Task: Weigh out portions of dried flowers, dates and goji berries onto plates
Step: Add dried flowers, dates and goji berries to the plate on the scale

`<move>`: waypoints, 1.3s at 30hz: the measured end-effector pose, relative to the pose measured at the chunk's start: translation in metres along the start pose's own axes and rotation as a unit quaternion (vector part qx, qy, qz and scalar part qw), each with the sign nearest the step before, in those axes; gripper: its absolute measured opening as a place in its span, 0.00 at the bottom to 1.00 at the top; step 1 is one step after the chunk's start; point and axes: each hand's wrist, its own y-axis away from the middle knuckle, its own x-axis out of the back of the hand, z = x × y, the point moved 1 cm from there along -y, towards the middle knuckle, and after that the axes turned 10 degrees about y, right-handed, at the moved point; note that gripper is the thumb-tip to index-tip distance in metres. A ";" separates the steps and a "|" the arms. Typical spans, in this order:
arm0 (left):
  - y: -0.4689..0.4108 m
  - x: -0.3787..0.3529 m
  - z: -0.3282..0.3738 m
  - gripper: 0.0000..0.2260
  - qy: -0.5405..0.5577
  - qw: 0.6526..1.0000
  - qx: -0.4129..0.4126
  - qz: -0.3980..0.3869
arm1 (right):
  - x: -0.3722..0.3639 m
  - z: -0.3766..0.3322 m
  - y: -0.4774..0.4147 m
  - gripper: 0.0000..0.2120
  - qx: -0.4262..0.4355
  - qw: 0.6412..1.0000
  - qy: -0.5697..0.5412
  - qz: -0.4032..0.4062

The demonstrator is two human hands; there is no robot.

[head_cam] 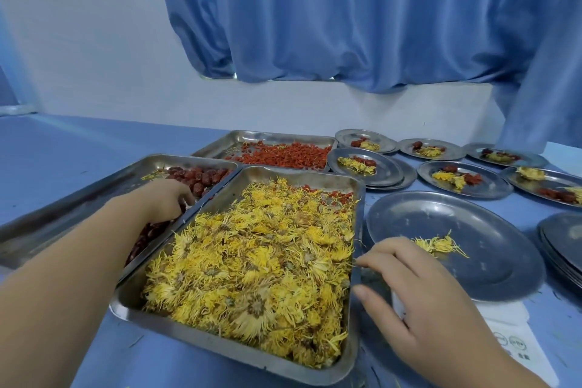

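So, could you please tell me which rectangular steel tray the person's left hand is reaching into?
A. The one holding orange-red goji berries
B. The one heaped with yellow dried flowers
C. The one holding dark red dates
C: the left hand is down among the dark red dates in their rectangular steel tray, with its fingertips hidden among them.

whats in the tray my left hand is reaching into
Dark red dates, plus a few yellow petals at the tray's far corner. The left hand covers the middle, so whether it grips a date cannot be seen.
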 end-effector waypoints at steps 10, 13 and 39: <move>0.032 0.039 0.061 0.04 0.098 0.982 -0.085 0.140 | 0.008 0.012 0.000 0.11 -0.084 0.992 -0.065 0.068; 0.041 0.038 0.107 0.05 0.132 0.977 -0.134 0.101 | 0.017 0.019 0.002 0.04 -0.161 0.975 -0.095 0.121; 0.058 -0.035 0.344 0.11 0.121 0.944 -0.292 -0.090 | 0.036 0.087 0.004 0.09 -0.425 0.833 -0.261 0.239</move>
